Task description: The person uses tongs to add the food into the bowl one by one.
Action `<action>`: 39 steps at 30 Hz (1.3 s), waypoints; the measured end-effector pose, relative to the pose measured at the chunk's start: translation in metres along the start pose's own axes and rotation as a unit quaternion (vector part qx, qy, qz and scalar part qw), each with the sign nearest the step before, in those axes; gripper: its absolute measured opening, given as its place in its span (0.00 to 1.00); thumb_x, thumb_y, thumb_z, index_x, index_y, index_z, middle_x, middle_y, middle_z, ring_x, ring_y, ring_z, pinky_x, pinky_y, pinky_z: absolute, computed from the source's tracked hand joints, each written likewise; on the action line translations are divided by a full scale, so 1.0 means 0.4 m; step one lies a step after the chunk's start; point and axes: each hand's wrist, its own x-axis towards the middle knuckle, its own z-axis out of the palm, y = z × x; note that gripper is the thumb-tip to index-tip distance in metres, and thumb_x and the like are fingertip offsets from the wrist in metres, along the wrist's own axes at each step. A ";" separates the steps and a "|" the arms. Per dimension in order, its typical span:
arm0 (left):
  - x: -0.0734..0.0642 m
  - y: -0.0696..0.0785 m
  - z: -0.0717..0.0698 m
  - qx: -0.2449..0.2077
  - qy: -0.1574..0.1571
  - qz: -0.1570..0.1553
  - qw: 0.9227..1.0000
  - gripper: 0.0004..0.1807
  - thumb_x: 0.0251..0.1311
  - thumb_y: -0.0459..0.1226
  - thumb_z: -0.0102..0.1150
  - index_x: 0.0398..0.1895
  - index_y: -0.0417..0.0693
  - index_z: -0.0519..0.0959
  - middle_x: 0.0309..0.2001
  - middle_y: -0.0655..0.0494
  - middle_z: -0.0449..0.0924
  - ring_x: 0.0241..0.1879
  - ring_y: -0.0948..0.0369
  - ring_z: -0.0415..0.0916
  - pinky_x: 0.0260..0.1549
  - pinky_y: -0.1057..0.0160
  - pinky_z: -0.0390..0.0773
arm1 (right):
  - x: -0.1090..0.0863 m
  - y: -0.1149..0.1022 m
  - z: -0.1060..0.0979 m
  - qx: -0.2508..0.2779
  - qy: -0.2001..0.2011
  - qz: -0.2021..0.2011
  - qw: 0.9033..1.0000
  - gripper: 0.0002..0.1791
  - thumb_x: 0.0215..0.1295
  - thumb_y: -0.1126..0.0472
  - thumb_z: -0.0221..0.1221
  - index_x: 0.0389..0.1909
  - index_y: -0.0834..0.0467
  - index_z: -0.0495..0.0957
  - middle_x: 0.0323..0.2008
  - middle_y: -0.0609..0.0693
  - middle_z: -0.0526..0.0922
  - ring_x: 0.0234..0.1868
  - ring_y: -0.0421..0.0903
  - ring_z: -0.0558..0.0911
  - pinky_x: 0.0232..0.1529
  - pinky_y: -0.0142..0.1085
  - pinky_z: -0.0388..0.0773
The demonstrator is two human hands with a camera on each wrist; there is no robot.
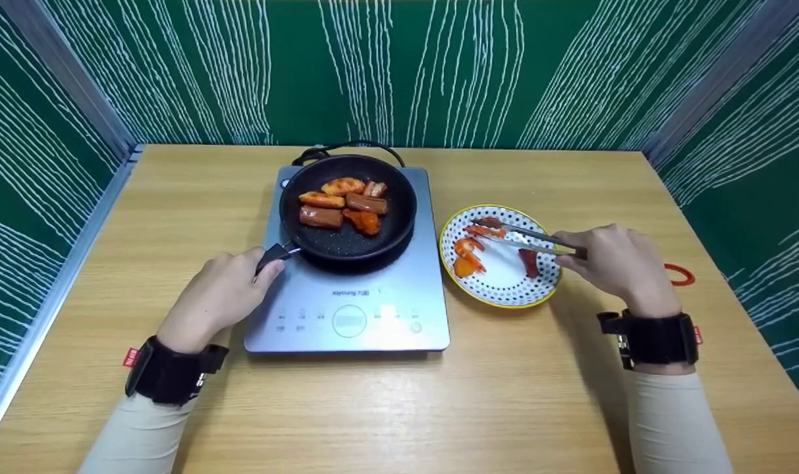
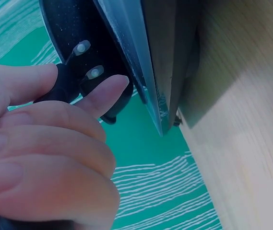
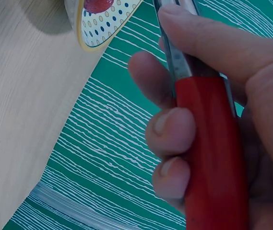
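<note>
My left hand [image 1: 231, 289] grips the black handle [image 2: 64, 86] of a frying pan [image 1: 320, 242]. In the pan lie brown sausage pieces [image 1: 321, 216], golden wing-like pieces [image 1: 343, 186] and a reddish-orange chunk [image 1: 365, 222]. With my right hand [image 1: 613, 260] I hold metal tongs [image 1: 534, 234] by their red grip [image 3: 213, 153]. The tong tips reach over the left part of a dotted plate [image 1: 498, 266], right at a dark reddish piece [image 1: 488, 222]; I cannot tell whether they pinch it. Shrimp [image 1: 468, 247], an orange piece [image 1: 464, 267] and another dark-red piece [image 1: 528, 262] lie on the plate.
Under the pan is a silver induction cooker [image 1: 353, 339], its black cord [image 1: 373, 143] looping behind it. The plate stands close to the cooker's right side on the wooden table [image 1: 386, 408]. Green walls [image 1: 412, 79] with white lines enclose the back and sides.
</note>
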 end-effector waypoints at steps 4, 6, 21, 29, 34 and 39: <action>0.000 -0.001 0.000 0.003 0.002 0.002 1.000 0.20 0.83 0.52 0.48 0.43 0.45 0.75 0.26 0.53 0.64 0.24 0.54 0.68 0.23 0.58 0.65 | -0.002 0.003 -0.004 -0.004 -0.005 -0.001 1.000 0.24 0.65 0.55 0.75 0.61 0.56 0.86 0.24 0.51 0.82 0.23 0.49 0.72 0.25 0.41 0.64; 0.001 0.000 0.000 0.005 0.004 0.005 1.000 0.20 0.83 0.51 0.48 0.42 0.44 0.75 0.26 0.53 0.64 0.24 0.54 0.68 0.23 0.58 0.64 | -0.003 0.004 -0.005 -0.009 -0.007 -0.003 1.000 0.23 0.66 0.55 0.75 0.60 0.56 0.86 0.24 0.51 0.83 0.23 0.49 0.72 0.24 0.41 0.64; -0.001 0.001 0.001 -0.002 -0.001 -0.003 1.000 0.20 0.83 0.53 0.47 0.43 0.45 0.76 0.26 0.53 0.65 0.25 0.54 0.69 0.24 0.58 0.65 | -0.009 0.010 -0.005 -0.014 0.007 -0.012 1.000 0.19 0.68 0.54 0.73 0.57 0.54 0.88 0.26 0.50 0.82 0.23 0.50 0.70 0.23 0.41 0.63; -0.003 0.000 0.000 -0.004 -0.002 0.002 1.000 0.21 0.83 0.53 0.47 0.43 0.46 0.75 0.26 0.53 0.64 0.24 0.54 0.69 0.24 0.58 0.64 | -0.017 0.015 -0.012 -0.008 0.019 -0.016 1.000 0.17 0.69 0.54 0.72 0.56 0.54 0.89 0.28 0.51 0.85 0.23 0.50 0.71 0.23 0.41 0.63; -0.002 -0.001 -0.001 0.010 0.006 0.012 1.000 0.20 0.84 0.52 0.47 0.42 0.44 0.75 0.25 0.54 0.63 0.23 0.54 0.67 0.23 0.58 0.64 | -0.021 0.015 -0.021 -0.009 0.019 -0.017 1.000 0.17 0.70 0.53 0.72 0.56 0.53 0.89 0.26 0.50 0.81 0.23 0.50 0.70 0.24 0.41 0.62; -0.001 0.001 -0.002 0.012 0.007 0.013 1.000 0.20 0.84 0.51 0.47 0.42 0.45 0.75 0.25 0.53 0.63 0.23 0.54 0.68 0.23 0.58 0.65 | -0.026 0.013 -0.034 -0.007 0.026 -0.020 0.999 0.16 0.72 0.52 0.70 0.57 0.51 0.88 0.23 0.48 0.77 0.23 0.49 0.70 0.24 0.41 0.61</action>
